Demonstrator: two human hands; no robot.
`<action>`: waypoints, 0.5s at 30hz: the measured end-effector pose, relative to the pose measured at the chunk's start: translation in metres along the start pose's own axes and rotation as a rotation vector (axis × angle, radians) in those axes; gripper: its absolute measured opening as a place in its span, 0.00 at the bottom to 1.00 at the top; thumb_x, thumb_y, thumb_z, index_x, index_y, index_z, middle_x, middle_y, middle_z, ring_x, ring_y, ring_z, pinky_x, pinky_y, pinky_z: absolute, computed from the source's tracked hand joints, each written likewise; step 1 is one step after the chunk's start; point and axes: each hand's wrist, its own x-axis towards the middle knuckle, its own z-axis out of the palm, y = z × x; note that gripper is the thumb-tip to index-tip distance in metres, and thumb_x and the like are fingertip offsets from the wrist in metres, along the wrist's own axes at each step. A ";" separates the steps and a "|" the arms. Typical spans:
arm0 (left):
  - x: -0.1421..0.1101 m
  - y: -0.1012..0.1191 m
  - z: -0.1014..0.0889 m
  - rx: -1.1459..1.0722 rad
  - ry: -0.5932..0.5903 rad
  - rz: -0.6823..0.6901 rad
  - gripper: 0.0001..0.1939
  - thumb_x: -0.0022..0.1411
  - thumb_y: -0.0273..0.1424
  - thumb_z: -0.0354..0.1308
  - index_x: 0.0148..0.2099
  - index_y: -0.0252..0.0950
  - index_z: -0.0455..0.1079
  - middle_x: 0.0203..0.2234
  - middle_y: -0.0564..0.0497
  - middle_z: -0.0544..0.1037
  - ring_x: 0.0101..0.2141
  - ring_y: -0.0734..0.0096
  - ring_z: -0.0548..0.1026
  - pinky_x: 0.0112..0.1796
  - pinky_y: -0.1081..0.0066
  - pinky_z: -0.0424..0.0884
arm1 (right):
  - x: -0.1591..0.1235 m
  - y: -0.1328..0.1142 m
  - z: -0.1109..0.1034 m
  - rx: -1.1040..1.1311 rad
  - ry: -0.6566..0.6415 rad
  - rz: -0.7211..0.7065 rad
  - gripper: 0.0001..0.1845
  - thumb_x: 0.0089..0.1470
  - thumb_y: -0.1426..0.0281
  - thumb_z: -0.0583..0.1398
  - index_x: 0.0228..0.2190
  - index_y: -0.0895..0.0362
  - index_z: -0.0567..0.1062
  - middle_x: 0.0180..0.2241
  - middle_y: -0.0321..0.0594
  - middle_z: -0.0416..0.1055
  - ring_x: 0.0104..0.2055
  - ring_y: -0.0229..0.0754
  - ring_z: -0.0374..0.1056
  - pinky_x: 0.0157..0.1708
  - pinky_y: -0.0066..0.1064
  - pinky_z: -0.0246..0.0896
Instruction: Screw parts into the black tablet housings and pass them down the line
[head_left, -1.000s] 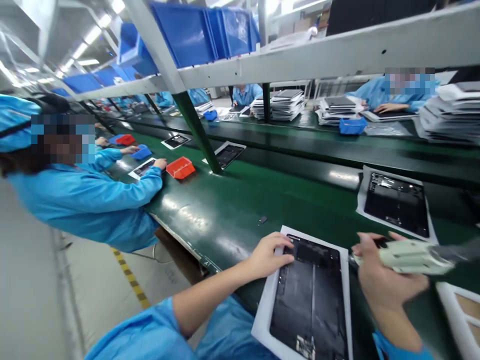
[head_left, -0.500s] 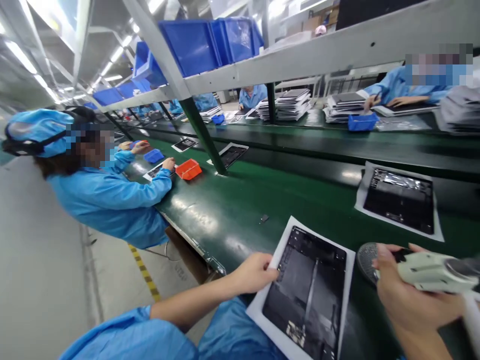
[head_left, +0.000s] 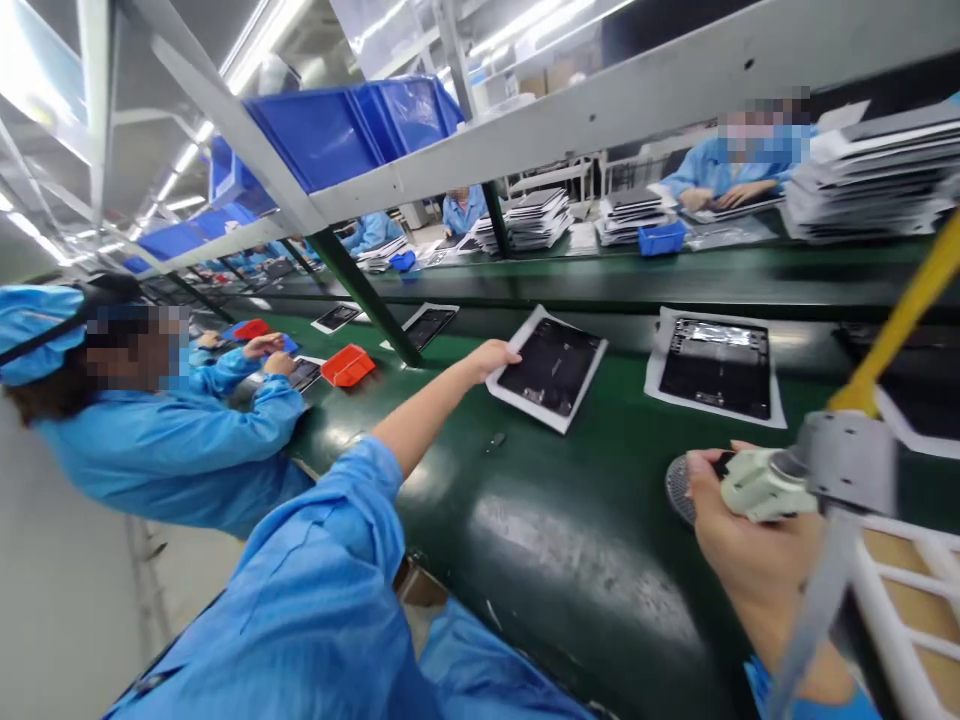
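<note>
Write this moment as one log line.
left hand: holds white sheet under black panel | right hand: holds green tool | red bin: on bench

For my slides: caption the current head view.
Left hand gripping a white sheet bearing a black panel, right hand holding a pale green tool.

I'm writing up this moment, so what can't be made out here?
All in the head view:
Pale tool: tip hidden by the right hand.
Dark piece on the bench: too small to identify.
Blue bin: contents hidden by its wall.
Tall stack: right end cut off by the edge.
</note>
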 end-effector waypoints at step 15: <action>0.067 0.043 0.129 0.285 0.043 0.247 0.20 0.72 0.38 0.73 0.61 0.34 0.84 0.49 0.37 0.90 0.48 0.57 0.89 0.53 0.67 0.82 | -0.001 -0.021 0.007 0.049 -0.006 -0.189 0.13 0.65 0.59 0.71 0.45 0.54 0.85 0.37 0.41 0.87 0.33 0.45 0.84 0.39 0.34 0.82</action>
